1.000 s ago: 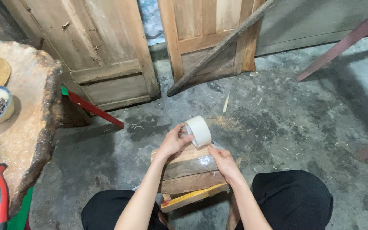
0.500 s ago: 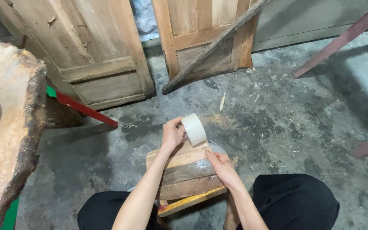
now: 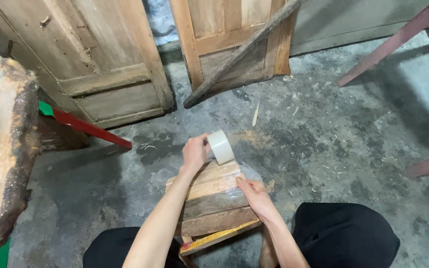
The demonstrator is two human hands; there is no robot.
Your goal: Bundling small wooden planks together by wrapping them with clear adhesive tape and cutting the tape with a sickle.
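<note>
My left hand grips a white roll of tape at the far end of a small wooden slat stool that stands between my knees. My right hand lies flat on the stool's right side, pressing on a strip of clear tape that runs from the roll across the slats. The stool's front edge is a yellow board.
A thick rough wooden slab stands at the left, with a red bar beside it. Old wooden doors and a slanted plank lean at the back. Red legs cross the right side. The concrete floor is dusty.
The camera view has shifted to the right, so the bowl and pliers on the slab are out of sight. My left hand carried the tape roll slightly further from me.
</note>
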